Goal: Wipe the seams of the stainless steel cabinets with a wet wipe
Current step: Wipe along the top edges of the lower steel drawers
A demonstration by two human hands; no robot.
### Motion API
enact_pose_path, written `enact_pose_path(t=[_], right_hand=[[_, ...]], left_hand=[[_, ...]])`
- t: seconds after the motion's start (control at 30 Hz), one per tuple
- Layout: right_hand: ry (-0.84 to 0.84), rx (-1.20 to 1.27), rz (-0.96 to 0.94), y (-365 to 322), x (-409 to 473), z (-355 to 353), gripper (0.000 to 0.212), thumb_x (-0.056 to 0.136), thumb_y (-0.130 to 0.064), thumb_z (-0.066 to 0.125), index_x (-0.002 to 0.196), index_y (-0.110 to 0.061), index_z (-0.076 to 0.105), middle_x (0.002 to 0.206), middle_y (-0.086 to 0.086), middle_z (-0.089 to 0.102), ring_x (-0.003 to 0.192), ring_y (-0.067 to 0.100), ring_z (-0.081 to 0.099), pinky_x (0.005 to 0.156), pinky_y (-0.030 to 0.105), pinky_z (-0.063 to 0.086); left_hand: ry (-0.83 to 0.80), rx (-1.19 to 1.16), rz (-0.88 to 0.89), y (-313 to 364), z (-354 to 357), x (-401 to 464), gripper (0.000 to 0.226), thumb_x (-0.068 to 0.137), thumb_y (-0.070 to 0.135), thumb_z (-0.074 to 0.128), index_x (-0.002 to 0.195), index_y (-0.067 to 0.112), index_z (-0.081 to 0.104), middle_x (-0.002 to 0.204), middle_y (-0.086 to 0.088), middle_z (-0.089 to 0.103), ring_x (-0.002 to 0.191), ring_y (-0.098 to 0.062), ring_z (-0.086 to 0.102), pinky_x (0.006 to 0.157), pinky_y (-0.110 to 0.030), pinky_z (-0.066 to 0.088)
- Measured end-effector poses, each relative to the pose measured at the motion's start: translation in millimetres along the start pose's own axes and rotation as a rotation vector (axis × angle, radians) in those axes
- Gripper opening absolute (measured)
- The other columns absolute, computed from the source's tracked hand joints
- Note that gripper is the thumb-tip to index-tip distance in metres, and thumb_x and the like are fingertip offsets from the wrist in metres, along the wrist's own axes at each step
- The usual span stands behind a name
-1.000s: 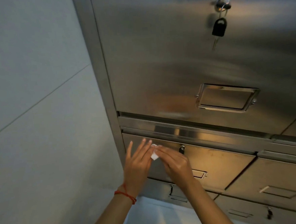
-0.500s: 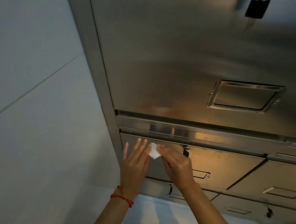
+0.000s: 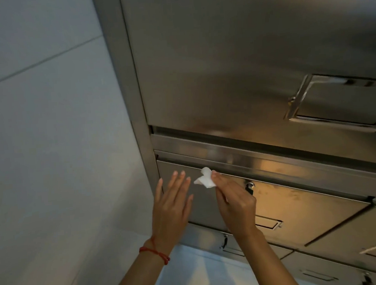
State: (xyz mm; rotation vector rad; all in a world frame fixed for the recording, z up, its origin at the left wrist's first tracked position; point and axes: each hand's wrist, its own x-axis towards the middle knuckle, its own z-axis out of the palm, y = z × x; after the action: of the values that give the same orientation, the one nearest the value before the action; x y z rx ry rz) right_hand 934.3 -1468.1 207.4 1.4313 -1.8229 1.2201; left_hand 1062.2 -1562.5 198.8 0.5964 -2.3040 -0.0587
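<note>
A stainless steel cabinet (image 3: 233, 72) fills the right of the view, with a large door above and drawers below. My right hand (image 3: 233, 201) pinches a small white wet wipe (image 3: 205, 179) at the fingertips, against the horizontal seam (image 3: 273, 172) along the top edge of the upper left drawer. My left hand (image 3: 171, 207) lies flat with straight fingers on the drawer front, just left of the wipe and apart from it. A red cord circles the left wrist.
A pale tiled wall (image 3: 49, 141) stands left of the cabinet's upright frame (image 3: 132, 97). A small key (image 3: 249, 188) hangs in the drawer lock, right of my right hand. Recessed handles (image 3: 340, 105) sit in the door and drawers. Light floor shows below.
The view has shifted left and closer; the door's key has left the frame at the top. My left hand has drawn away from the wipe, which now stays with my right hand alone.
</note>
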Motion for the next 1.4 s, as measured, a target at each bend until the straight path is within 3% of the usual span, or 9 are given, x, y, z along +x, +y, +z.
enact_pose_path(t=[0.23,0.53,0.67,0.83,0.93,1.1,1.17,1.23,1.4], right_hand=[[0.061,-0.028,0.025,-4.6,-4.2,23.8,0.023,0.086,-0.007,0.057,0.104,0.002,0.069,0.105,0.013,0.070,0.099,0.016,0.065,0.088,0.026,0.052],[0.145,-0.069,0.003,-4.0,-6.8,45.1,0.022,0.086,-0.004,0.059,0.104,0.002,0.069,0.106,0.013,0.069,0.101,0.018,0.066,0.086,0.029,0.054],[0.208,-0.063,-0.001,-4.3,-6.1,55.9,0.021,0.084,-0.001,0.062,0.104,0.002,0.068,0.107,0.014,0.068,0.102,0.020,0.066,0.088,0.027,0.053],[0.311,-0.049,-0.017,-8.4,-4.2,68.9,0.024,0.083,0.001,0.062,0.107,0.001,0.063,0.108,0.015,0.066,0.104,0.020,0.064,0.090,0.027,0.053],[0.358,-0.036,-0.038,-13.7,0.0,73.4,0.026,0.083,0.003,0.063,0.109,-0.001,0.060,0.111,0.013,0.064,0.106,0.019,0.063,0.089,0.030,0.053],[0.361,-0.054,-0.123,-21.5,9.0,78.9,0.024,0.085,-0.001,0.065,0.108,-0.003,0.061,0.113,0.011,0.062,0.108,0.020,0.062,0.088,0.031,0.054],[0.349,-0.107,-0.177,-20.4,12.4,82.3,0.033,0.077,0.004,0.073,0.108,-0.004,0.061,0.113,0.010,0.062,0.108,0.021,0.062,0.086,0.033,0.054],[0.312,-0.161,-0.231,-16.3,13.9,85.2,0.044,0.068,0.007,0.080,0.108,-0.004,0.063,0.114,0.010,0.063,0.108,0.023,0.062,0.086,0.034,0.054],[0.223,-0.297,-0.354,4.8,8.9,90.9,0.041,0.071,0.001,0.081,0.108,-0.005,0.066,0.118,0.009,0.061,0.112,0.026,0.060,0.095,0.032,0.048]], left_hand=[[-0.003,-0.004,-0.038,-18.6,18.5,-1.5,0.054,0.101,0.032,0.022,0.118,-0.002,0.060,0.126,-0.020,0.056,0.118,-0.039,0.052,0.095,-0.063,0.032],[0.009,-0.090,-0.077,-35.2,45.4,-2.1,0.049,0.098,0.031,0.028,0.129,-0.001,0.049,0.136,-0.021,0.046,0.127,-0.037,0.039,0.099,-0.062,0.027],[0.031,-0.114,-0.079,-40.2,63.1,-6.9,0.050,0.090,0.025,0.038,0.136,0.008,0.031,0.142,-0.015,0.033,0.134,-0.027,0.027,0.102,-0.061,0.022],[0.042,-0.123,-0.092,-44.2,78.6,-10.8,0.048,0.098,0.035,0.024,0.138,0.008,0.027,0.145,-0.014,0.029,0.137,-0.024,0.022,0.110,-0.051,0.020],[0.050,-0.103,-0.074,-47.4,83.8,-11.8,0.050,0.098,0.036,0.024,0.139,0.007,0.025,0.144,-0.015,0.030,0.136,-0.025,0.023,0.108,-0.056,0.023],[0.083,-0.066,-0.047,-54.6,88.5,-11.1,0.053,0.092,0.032,0.036,0.137,0.005,0.028,0.140,-0.018,0.038,0.132,-0.032,0.033,0.100,-0.064,0.028],[0.079,-0.058,-0.045,-58.3,89.8,-11.0,0.055,0.089,0.030,0.040,0.135,0.003,0.030,0.137,-0.021,0.044,0.130,-0.034,0.037,0.099,-0.064,0.031],[0.071,-0.060,-0.057,-61.6,90.2,-10.2,0.053,0.091,0.030,0.038,0.135,0.002,0.031,0.137,-0.021,0.045,0.131,-0.033,0.036,0.099,-0.063,0.033],[0.047,-0.052,-0.063,-68.4,92.5,-8.2,0.050,0.099,0.035,0.022,0.139,0.005,0.027,0.144,-0.016,0.035,0.135,-0.028,0.028,0.104,-0.060,0.027]])
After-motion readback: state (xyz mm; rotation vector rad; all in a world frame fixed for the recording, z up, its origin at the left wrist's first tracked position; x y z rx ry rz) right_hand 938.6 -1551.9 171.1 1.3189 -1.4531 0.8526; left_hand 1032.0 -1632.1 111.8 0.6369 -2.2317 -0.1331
